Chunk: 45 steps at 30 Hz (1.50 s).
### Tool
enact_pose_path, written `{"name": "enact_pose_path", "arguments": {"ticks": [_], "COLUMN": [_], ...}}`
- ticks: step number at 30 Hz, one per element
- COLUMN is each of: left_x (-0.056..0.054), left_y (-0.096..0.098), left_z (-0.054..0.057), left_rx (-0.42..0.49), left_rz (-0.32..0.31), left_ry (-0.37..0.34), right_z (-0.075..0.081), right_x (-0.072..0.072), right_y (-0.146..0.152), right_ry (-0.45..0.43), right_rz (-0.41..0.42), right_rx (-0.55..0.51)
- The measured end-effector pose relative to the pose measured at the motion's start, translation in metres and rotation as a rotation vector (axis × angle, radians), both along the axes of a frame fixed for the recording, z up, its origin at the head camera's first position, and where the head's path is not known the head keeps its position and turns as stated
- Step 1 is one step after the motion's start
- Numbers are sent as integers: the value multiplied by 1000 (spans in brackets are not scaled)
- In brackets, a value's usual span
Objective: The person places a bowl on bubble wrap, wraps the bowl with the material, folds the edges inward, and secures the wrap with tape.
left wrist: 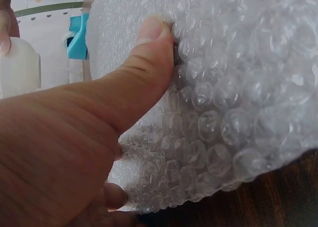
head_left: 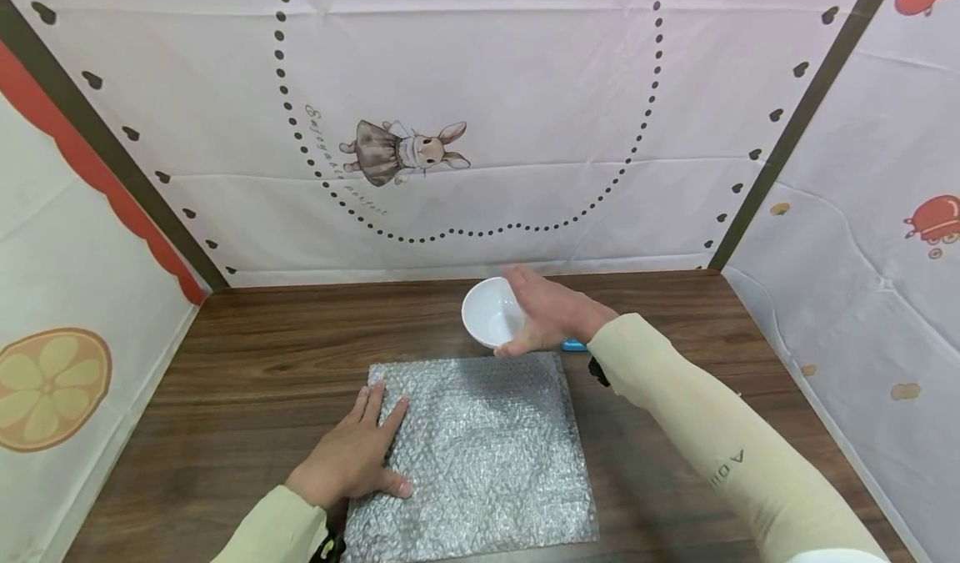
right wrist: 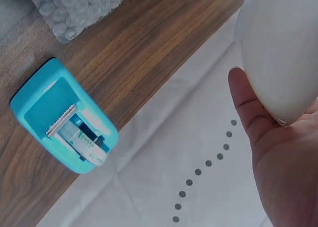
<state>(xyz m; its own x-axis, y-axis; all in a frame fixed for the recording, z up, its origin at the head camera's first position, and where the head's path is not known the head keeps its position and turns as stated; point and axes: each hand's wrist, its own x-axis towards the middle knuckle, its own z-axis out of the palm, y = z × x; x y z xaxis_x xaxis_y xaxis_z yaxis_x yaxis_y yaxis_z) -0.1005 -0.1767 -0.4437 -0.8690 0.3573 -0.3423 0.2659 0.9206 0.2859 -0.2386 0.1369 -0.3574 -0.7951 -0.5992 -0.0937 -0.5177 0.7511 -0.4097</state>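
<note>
A white bowl [head_left: 491, 313] is held by my right hand [head_left: 551, 309], thumb and fingers around its right side, tilted so its inside faces the head camera. It overlaps the far edge of a sheet of bubble wrap [head_left: 480, 454] in the head view. My left hand [head_left: 356, 450] lies on the left edge of that sheet, fingers spread and thumb on the bubbles. The left wrist view shows the thumb [left wrist: 149, 53] against the bubble wrap [left wrist: 238, 78]. In the right wrist view, fingers [right wrist: 248, 103] support the outside of the bowl [right wrist: 283, 53].
A blue tape dispenser [right wrist: 64, 117] with a toothed cutter stands on the wooden table beyond the wrap, mostly hidden behind the right wrist in the head view. Printed white cloth walls [head_left: 480, 87] enclose the table [head_left: 262, 354] at the back and sides.
</note>
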Motion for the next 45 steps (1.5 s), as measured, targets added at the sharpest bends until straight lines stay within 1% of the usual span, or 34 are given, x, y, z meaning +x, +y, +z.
{"name": "enact_pose_path", "arguments": {"ticks": [4,12,17,24,32,39,45], "left_x": [1,2,2,1,1,0,0], "left_y": [0,0,0,0,-1,-2,-2], "left_z": [-1,-2,-3,-3,-3,-4,-3], "left_rx": [-7,-6,1,3,23,22,26], "left_rz": [-7,-9,-7,0,4,-13,-16], "left_ry": [2,9,10,-6,-4,12,12], "right_z": [0,-1,0,-1,1,2,4], "right_x": [5,16,23,27,31,34,39], "right_y": [-2,-5,-7,-8,-7,-8,-10], "right_ry": [14,-5,-4,20,6,12,-5], "right_rz": [41,75,102,129,138,165,189], "right_rx": [-2,18,4,11,13,20,13]}}
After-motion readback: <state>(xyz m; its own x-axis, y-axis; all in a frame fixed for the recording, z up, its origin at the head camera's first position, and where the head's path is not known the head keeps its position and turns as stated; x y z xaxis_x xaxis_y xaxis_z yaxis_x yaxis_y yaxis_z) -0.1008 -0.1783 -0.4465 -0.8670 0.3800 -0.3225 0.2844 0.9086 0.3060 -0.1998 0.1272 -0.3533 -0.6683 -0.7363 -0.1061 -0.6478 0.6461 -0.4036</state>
